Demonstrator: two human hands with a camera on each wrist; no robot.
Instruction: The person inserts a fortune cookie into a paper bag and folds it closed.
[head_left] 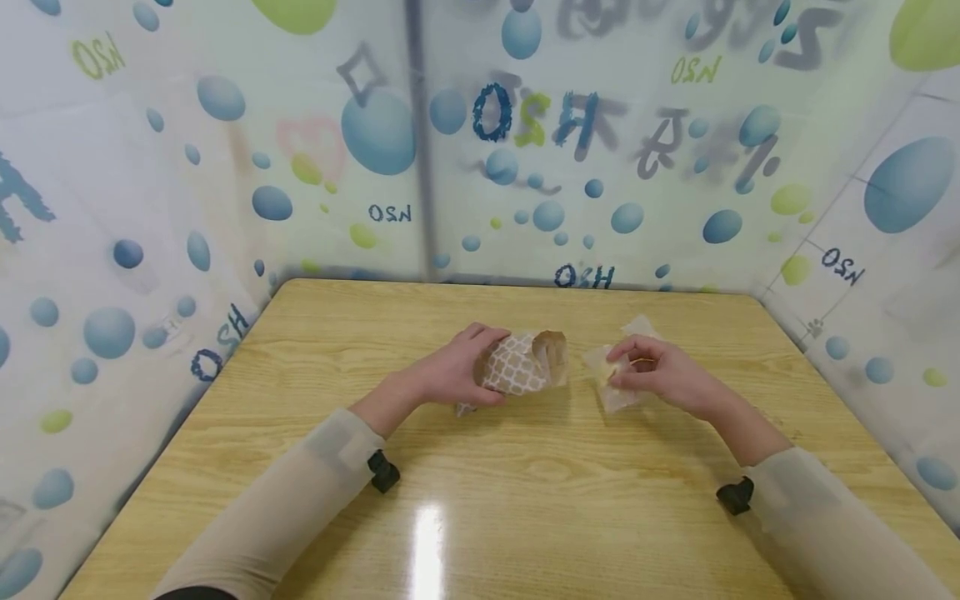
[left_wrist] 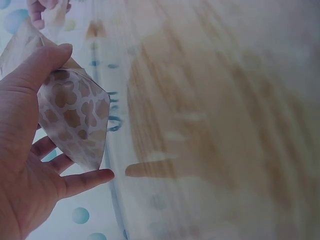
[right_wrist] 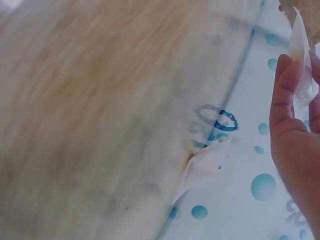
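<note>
My left hand (head_left: 457, 367) grips a brown paper bag (head_left: 517, 365) with a white lattice pattern, thumb on one side and fingers on the other. The bag lies on its side above the table, its mouth turned towards my right hand (head_left: 667, 375). Between thumb and fingers, the right hand pinches a thin, whitish, see-through paper piece (right_wrist: 301, 55). What the piece is or holds cannot be made out. A second pale crumpled piece (right_wrist: 202, 165) rests on the table beyond that hand. In the left wrist view the patterned bag (left_wrist: 75, 110) tapers to a folded corner.
Both hands work over a wooden table (head_left: 480, 517) with a glossy top. A printed curtain (head_left: 480, 192) with blue and green dots rises behind the table and along both sides. Small dark wrist cameras (head_left: 384, 472) sit on the pale sleeves (head_left: 300, 500).
</note>
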